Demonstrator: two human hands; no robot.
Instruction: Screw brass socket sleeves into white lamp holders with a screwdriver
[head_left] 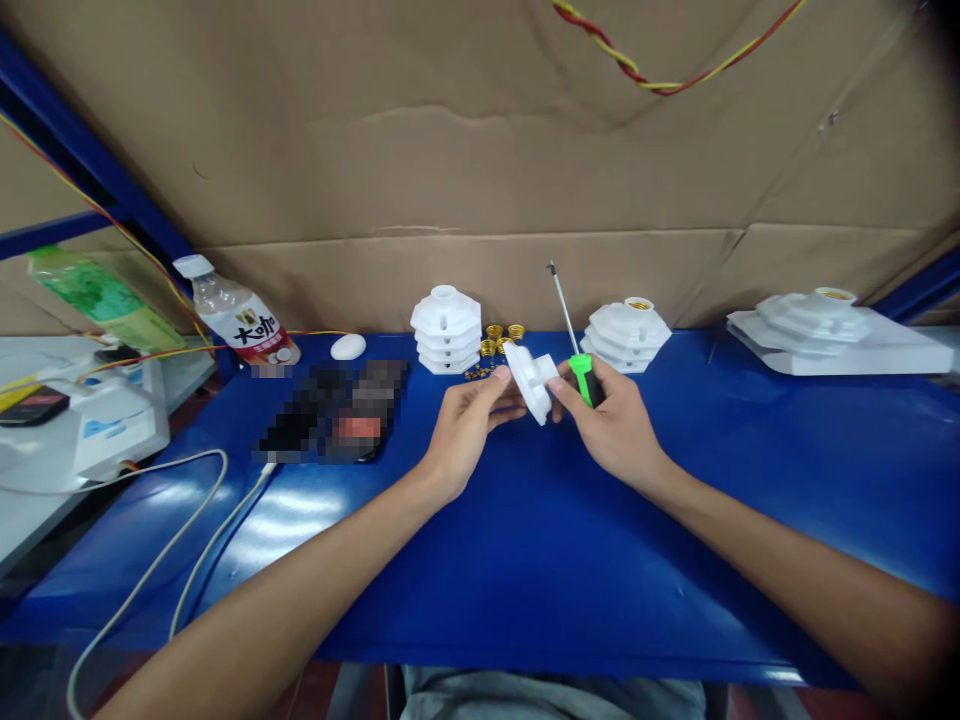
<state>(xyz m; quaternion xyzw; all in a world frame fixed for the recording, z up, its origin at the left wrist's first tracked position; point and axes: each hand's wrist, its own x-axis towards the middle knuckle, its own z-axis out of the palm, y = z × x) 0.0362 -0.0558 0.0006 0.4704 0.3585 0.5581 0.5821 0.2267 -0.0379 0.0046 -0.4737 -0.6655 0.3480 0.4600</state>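
Between my hands, above the blue table, a white plastic lamp holder (534, 382) is tilted on its side. My left hand (472, 415) grips its base edge with thumb and fingers. My right hand (619, 420) pinches the narrower socket end and also holds a screwdriver (583, 375) with a green and black handle, its shaft pointing up and away. Just behind my left hand lie brass threaded rings (495, 338) and small brass screws (478, 373). A stack of white lamp holders (446, 335) stands behind on the left, and another stack (628, 335) with a brass ring on top stands behind my right hand.
More lamp holders (821, 320) sit on a white box (892, 355) at the right. To the left are a drink bottle (240, 315), a white oval object (348, 347), blurred dark devices (337, 415) and a cable (217, 530). Cardboard (480, 180) lines the back.
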